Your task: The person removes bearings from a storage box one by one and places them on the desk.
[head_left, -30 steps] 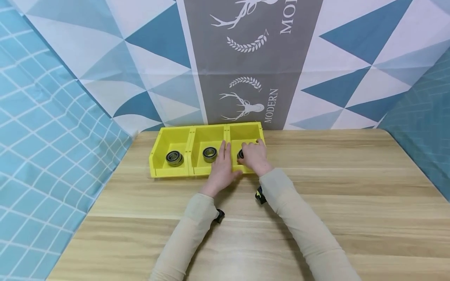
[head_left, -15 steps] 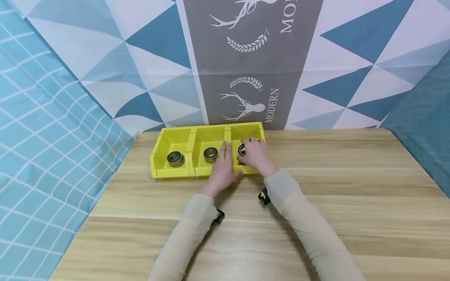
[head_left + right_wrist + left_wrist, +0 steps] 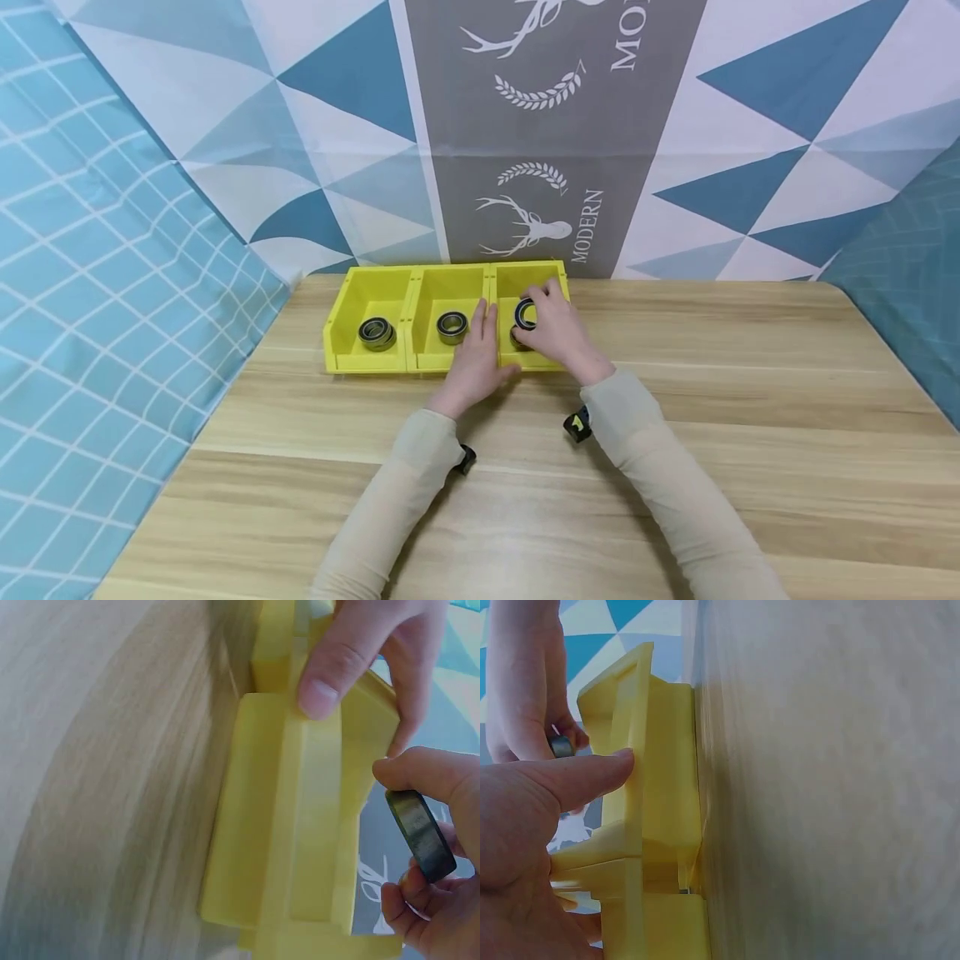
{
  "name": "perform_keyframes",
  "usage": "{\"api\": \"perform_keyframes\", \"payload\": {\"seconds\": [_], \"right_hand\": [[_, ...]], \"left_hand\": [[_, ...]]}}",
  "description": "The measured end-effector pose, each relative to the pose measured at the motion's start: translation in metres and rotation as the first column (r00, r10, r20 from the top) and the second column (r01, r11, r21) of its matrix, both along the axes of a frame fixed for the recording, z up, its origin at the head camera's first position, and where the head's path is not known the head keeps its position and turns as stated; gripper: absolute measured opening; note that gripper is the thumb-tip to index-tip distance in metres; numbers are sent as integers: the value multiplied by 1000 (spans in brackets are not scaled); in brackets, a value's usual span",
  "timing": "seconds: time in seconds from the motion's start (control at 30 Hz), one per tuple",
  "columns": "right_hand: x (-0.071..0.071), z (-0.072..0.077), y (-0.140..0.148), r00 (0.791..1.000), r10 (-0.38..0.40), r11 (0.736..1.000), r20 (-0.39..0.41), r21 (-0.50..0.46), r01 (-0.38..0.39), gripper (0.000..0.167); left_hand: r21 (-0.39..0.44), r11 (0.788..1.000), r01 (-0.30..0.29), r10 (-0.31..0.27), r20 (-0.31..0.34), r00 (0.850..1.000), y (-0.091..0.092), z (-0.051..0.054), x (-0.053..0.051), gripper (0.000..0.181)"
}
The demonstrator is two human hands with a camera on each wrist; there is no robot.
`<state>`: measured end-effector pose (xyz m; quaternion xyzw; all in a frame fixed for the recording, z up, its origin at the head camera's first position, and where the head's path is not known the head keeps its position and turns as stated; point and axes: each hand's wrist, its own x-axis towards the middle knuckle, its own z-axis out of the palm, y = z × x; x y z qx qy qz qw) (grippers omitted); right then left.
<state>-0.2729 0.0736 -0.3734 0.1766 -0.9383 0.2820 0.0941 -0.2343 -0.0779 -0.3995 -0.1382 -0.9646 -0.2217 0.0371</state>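
Black brg [image 3: 421,836], R hand [image 3: 558,332], clr bin rim [image 3: 279,825].

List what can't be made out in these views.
Lower bearing in the rightmost bin: head view, partly hidden by the right hand.
Any markings on the held bearing: right wrist view, too blurred to read.
Rest of the left hand: left wrist view, cut off by the picture's edge.

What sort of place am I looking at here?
Probably a makeshift indoor workstation, though I can't tell the building: a wood-grain table, patterned sheets hung around it, and yellow bins holding ring-shaped bearings.
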Motion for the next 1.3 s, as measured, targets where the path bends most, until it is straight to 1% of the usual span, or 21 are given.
{"api": "perform_keyframes", "payload": {"seconds": [0.07,0.13,0.3,0.43,0.57,0.83,1.07,1.23,1.3], "right_hand": [[2,2,2,1000,8,999,-16,-35,-9,52],[3,3,4,1000,13,999,-28,-50,-14,52],[6,4,9,999,35,998,-21,-41,-36,56],[8,6,13,998,54,997,-36,-48,-56,57],[11,8,18,995,79,995,-57,-53,-82,57],[17,10,27,991,116,989,-63,-80,-121,54],[28,13,39,990,134,985,-38,-100,-137,52],[36,8,51,993,116,987,11,-114,-114,50],[38,7,55,993,109,989,35,-109,-105,51]], "left_hand": [[7,1000,-2,2,-6,1000,-1,1,0,101],[13,1000,-1,1,-6,1000,-1,1,0,101],[29,1000,-8,7,12,1000,-3,0,0,102],[34,999,-12,11,12,1000,-4,-1,0,102],[43,999,-16,15,18,1000,-5,1,0,102],[73,997,-13,12,17,1000,-6,2,0,103],[88,996,-21,18,32,999,-5,1,-1,103],[88,996,0,-4,46,999,-2,-1,0,103],[84,996,0,-3,45,999,-1,-1,0,102]]}}
